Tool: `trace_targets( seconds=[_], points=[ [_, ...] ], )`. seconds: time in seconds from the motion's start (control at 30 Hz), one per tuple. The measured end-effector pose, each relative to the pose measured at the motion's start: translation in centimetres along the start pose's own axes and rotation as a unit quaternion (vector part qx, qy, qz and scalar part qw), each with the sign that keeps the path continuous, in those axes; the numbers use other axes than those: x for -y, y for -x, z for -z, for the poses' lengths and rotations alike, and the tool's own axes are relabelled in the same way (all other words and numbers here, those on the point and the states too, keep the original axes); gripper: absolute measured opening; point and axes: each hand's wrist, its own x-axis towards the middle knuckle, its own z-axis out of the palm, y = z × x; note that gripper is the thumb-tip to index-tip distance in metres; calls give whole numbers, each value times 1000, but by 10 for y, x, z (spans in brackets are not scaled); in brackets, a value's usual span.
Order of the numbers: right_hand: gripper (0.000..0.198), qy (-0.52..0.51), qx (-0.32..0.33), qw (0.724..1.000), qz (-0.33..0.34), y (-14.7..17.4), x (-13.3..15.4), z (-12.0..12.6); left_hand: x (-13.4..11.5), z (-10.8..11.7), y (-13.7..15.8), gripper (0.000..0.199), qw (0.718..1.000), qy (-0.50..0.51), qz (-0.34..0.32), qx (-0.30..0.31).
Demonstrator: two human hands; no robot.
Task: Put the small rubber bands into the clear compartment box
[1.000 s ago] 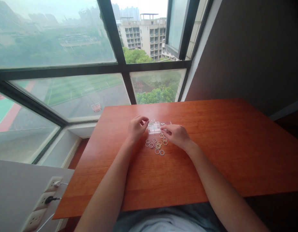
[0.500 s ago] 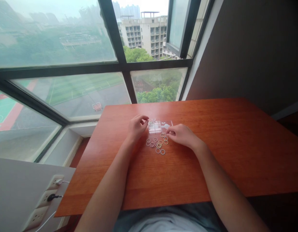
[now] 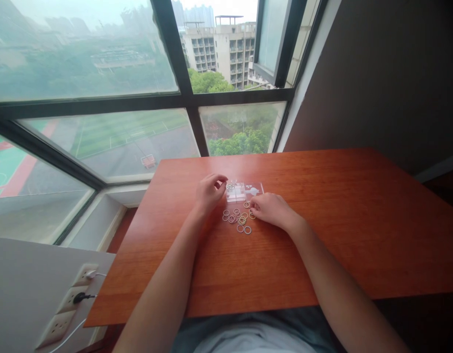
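A clear plastic box (image 3: 240,198) lies on the table with its see-through lid (image 3: 259,187) folded out to the right; a few small rings (image 3: 230,187) are in its back left part. My left hand (image 3: 211,192) is closed in a pinch at the box's left edge, thumb and fingertips against it. In front of the box lie several thin pastel rings (image 3: 247,230), like small hair ties, in pink, yellow and whitish tones. My right hand (image 3: 271,209) has its fingers pressed together at the right side of these rings, covering a ring there; the fingertips are partly hidden.
The reddish-brown wooden table (image 3: 344,220) reaches from the window to my lap. Dark window frames (image 3: 138,106) stand behind it, a dark wall (image 3: 377,88) to the right. Sockets with plugs (image 3: 77,297) sit on the low wall at the left.
My right hand has moved slightly down and left, from beside the lid onto the rings, and now covers a ring seen before. My left hand stays at the box.
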Motion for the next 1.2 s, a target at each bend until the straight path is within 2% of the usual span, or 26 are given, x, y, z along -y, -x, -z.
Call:
trace_targets(
  seconds=[0.17, 0.37, 0.6, 0.77, 0.97, 1.2],
  points=[
    [12, -41, -25, 999, -14, 0, 0, 2, 0, -1, 0, 14, 1000, 6, -2, -4],
    [12, -119, -133, 983, -42, -1, 3, 7, -1, -1, 0, 14, 1000, 13, -8, -1],
    [11, -152, -196, 969, -27, -1, 4, 6, -4, 0, 0, 13, 1000, 17, -16, 10],
    [14, -155, -228, 961, -26, -2, 3, 5, -16, -2, 1, 15, 996, 69, 1, 52],
    [18, -153, -247, 956, -32, -2, 3, 6, -40, -10, 5, 24, 978, 153, 6, 139],
    [18, -152, -265, 952, -18, 0, 6, 7, -50, -11, 9, 22, 967, 182, 0, 179]
  ],
)
